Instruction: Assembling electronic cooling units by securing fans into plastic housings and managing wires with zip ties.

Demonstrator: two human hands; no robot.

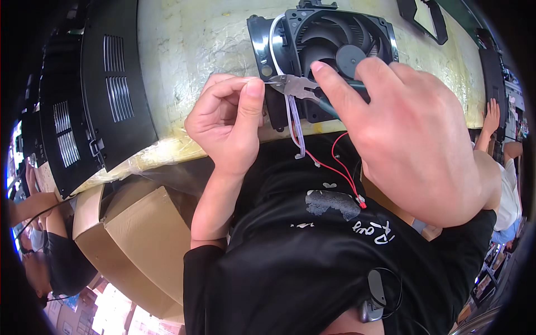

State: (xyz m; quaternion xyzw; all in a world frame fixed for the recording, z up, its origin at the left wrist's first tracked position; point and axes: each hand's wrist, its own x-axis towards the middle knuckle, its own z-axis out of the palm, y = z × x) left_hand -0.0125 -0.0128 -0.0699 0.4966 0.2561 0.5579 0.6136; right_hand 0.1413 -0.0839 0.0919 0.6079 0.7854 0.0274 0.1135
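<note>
My right hand (413, 128) is closed round the dark green handles of a pair of cutting pliers (293, 86), its index finger stretched out. The metal jaws point left and meet the fingertips of my left hand (229, 114). That hand pinches thumb against index finger on something thin at the jaw tips, too small to name. Just beyond the pliers lies a black fan assembly (329, 36) with a round hub and a shiny black side housing. A white cable (272, 42) runs along it. Pale wires (297, 131) with a small connector and a red wire (340, 164) hang over the table edge.
The fan rests on a table (195, 39) covered in clear film. Black slotted panels (117, 84) stand at the left, a black frame (438, 28) at the far right. An open cardboard box (139, 234) sits below the left edge. Other people work on both sides.
</note>
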